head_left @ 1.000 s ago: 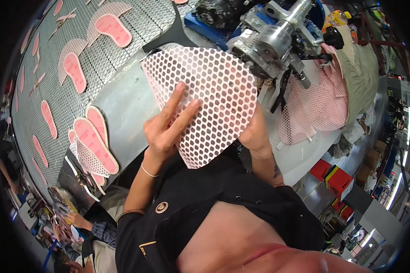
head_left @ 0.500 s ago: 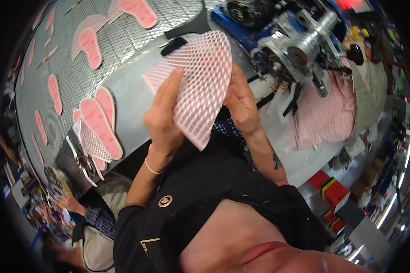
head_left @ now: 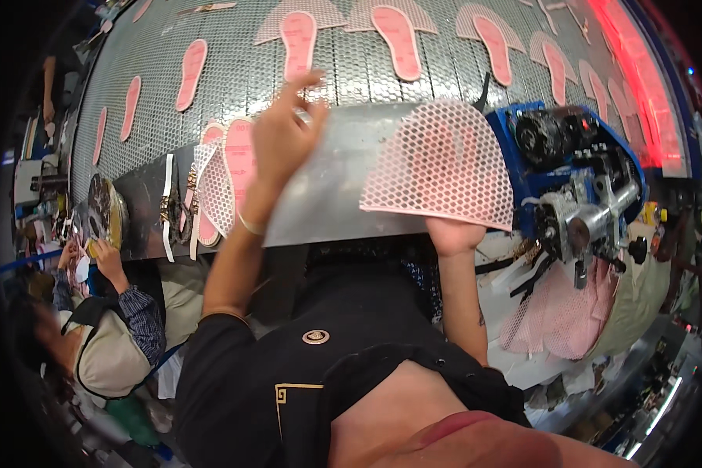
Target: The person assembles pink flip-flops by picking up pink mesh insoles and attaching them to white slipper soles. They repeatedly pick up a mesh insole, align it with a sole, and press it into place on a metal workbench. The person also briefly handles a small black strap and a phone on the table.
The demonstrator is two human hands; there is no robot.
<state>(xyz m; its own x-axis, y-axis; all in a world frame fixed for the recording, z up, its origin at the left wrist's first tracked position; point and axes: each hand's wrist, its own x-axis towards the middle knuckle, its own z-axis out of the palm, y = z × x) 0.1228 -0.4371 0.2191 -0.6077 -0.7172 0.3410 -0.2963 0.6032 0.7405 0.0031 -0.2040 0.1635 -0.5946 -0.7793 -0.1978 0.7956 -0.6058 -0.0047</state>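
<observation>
Pink mesh shoe-upper panel (head_left: 444, 168), likely light and floppy, left of the blue machine (head_left: 577, 179): right hand (head_left: 454, 234) grasps its lower edge; left hand (head_left: 285, 132) lifted, fingers spread, empty.

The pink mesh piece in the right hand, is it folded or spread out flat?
Spread. The pink mesh piece shows its whole fan shape with no fold, lying over the metal table; the right hand holds its lower edge.

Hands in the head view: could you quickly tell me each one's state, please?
Left hand: open, fingers spread, holding nothing.
Right hand: shut on the pink mesh piece.
</observation>
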